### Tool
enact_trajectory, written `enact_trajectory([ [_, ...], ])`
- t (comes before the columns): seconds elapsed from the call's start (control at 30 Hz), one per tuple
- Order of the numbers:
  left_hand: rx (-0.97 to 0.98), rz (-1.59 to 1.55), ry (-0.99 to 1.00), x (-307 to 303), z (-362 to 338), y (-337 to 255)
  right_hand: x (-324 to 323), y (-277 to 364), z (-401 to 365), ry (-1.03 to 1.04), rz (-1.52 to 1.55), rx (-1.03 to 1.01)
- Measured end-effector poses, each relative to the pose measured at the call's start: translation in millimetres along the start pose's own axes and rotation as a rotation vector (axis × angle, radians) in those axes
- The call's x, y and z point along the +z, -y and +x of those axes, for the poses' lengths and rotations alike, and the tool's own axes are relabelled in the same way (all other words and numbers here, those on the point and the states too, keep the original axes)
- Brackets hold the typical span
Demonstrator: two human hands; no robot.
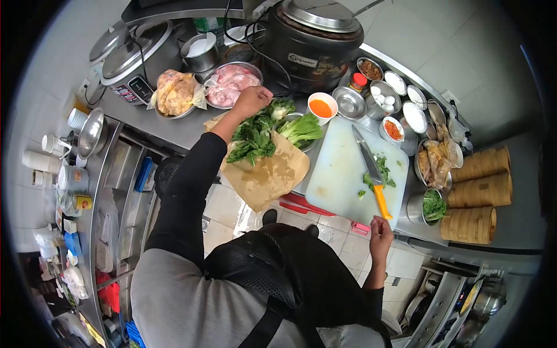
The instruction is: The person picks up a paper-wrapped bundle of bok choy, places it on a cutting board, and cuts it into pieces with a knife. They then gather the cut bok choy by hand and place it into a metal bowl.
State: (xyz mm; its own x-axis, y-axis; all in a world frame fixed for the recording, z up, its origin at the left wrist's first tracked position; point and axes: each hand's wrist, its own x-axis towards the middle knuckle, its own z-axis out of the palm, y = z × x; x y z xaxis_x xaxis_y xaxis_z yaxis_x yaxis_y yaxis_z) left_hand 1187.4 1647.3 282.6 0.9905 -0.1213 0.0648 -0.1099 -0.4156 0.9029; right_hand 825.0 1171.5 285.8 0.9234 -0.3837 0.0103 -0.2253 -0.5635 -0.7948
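Steel kitchen bench (pixel 188 131), leafy greens (pixel 252 137) lay on brown paper (pixel 264 181) left of the cutting board (pixel 331 165), left hand (pixel 253 101) was just over them — fingers bunched, grip couldn't be told, right hand (pixel 380 231) was curled near the knife (pixel 369 162) handle — hold unclear.

Pale label (pixel 302 60) beginning "Dyna", ending unclear, on black lidded pot (pixel 328 49), silver cooker (pixel 156 55) lettering illegible

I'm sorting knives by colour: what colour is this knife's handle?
The knife handle is yellow-orange, shown in the head view.
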Motion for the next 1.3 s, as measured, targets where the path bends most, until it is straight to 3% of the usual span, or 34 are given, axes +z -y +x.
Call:
enact_trajectory([
  [0.07,0.085,0.181,0.085,2,2,5,-5,1,13,-0.005,0.057,-0.036],
  [0.13,0.166,0.323,0.047,-3,7,12,-13,-2,23,-0.044,0.028,-0.031],
  [0.2,0.048,0.301,-0.046,-19,-5,9,-23,-9,21,-0.079,0.036,-0.057],
  [0.23,0.048,0.273,-0.016,-32,-17,-3,-28,-20,15,-0.076,0.056,-0.037],
  [0.27,-0.155,0.151,0.135,-43,-29,-10,-31,-30,12,-0.085,0.083,-0.027],
  [0.33,0.06,0.378,0.035,-21,-89,-41,-35,-41,-1,-0.08,0.05,0.004],
  [0.4,0.536,0.914,0.11,-1,-144,-24,-34,-53,-11,-0.074,0.019,0.026],
  [0.43,0.519,0.924,0.103,6,-163,-14,-30,-61,-14,-0.071,0.058,-0.009],
  [0.5,0.434,0.822,-0.18,12,-185,1,-23,-69,-14,-0.064,0.099,-0.014],
  [0.53,0.429,0.831,-0.175,10,-183,7,-21,-72,-11,-0.057,0.106,-0.009],
  [0.6,0.109,0.174,-0.371,10,-177,20,-26,-63,1,0.048,0.003,-0.003],
  [0.63,-0.091,-0.05,-0.472,4,-170,54,-25,-46,8,0.057,0.016,-0.06],
  [0.67,-0.091,-0.048,-0.486,1,-164,66,-24,-41,18,0.065,0.02,-0.072],
  [0.73,-0.557,0.201,-0.327,-6,-165,76,-20,-35,32,0.053,-0.028,-0.077],
  [0.8,-0.493,0.223,-0.35,11,-169,54,-10,-24,38,0.043,0.006,-0.107],
  [0.87,-0.271,0.277,-0.236,22,-165,57,-3,-13,44,0.08,0.04,-0.158],
  [0.9,-0.226,0.153,-0.218,25,-163,62,2,-8,45,0.085,0.07,-0.192],
  [1.03,-0.222,0.051,-0.183,17,-154,68,17,-9,44,0.147,0.063,-0.187],
  [1.13,-0.09,0.205,-0.318,3,-134,66,16,-6,42,0.156,0.039,-0.197],
  [1.23,0.089,0.402,-0.162,-3,-111,20,13,-8,41,0.15,0.029,-0.201],
  [1.27,0.09,0.4,-0.164,4,-100,21,12,-8,41,0.15,0.022,-0.201],
  [1.3,0.216,0.423,-0.105,9,-85,26,13,-7,40,0.147,0.021,-0.204],
])
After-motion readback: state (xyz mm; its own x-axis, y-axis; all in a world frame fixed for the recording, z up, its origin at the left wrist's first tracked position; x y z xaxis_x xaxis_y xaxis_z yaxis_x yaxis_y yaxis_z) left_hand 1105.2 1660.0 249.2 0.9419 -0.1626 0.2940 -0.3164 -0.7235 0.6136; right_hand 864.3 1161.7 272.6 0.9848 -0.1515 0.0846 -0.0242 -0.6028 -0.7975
